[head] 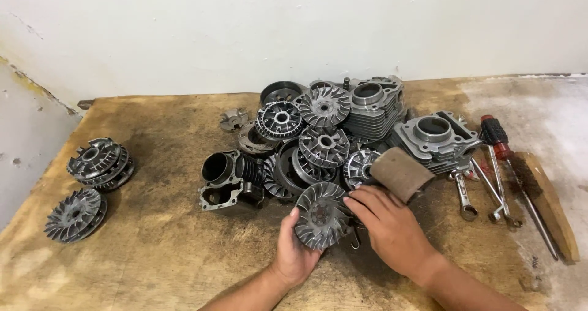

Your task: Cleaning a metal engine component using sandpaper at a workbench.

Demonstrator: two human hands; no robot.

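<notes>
Your left hand (294, 253) is closed on the finned pulley (321, 216), thumb over its near rim, holding it tilted at the near edge of the parts pile (324, 139). Your right hand (389, 225) grips a rolled abrasive pad (401, 173), fingertips resting against the pulley's far rim. The pulley looks like cast metal: stiff, probably fairly heavy for its size, likely greasy, with thin fins that could bite. Hold it by the rim or hub, not by a single fin. Beyond lie a dark cylinder (229, 176) and two grey ones (435, 141); spanners (484, 191), a screwdriver (499, 149) and a wire brush (545, 194) lie to the right. Two more pulleys (86, 182) sit well apart at left on the worn table (159, 250).
</notes>
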